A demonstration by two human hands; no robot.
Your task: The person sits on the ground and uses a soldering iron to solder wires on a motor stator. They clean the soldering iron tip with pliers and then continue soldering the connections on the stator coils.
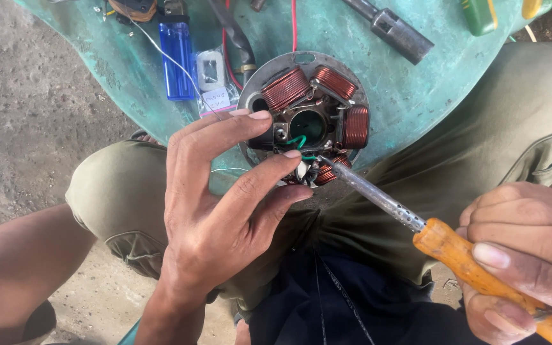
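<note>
Nearest the camera, the right hand (pixel 525 255) was clenched around the orange wooden handle of a soldering iron (pixel 416 223), its grip closed tight with the thumb laid along the top. The iron's metal shaft ran up and to the left, and its tip met the lower edge of a round stator plate (pixel 305 108), just beside a short green wire (pixel 298 142). The left hand (pixel 218 204) reached in from the lower left over the person's olive-clad knee, fingers spread; its grip closed on nothing, but the fingertips (pixel 292 153) pressed against the lower left part of the stator, steadying it near the green wire. The stator lay at the near edge of a worn teal bench (pixel 416 96), its copper-wound coils (pixel 285 88) ringed around a central hole. Farther along the bench, to the left of the stator, lay a small clear packet (pixel 212 80) and a blue lighter (pixel 177 61), with a thin wire crossing them. A red wire (pixel 293 25) ran away from the stator toward the far edge, and a dark metal socket tool (pixel 394 29) lay to the right, well apart from the stator.
</note>
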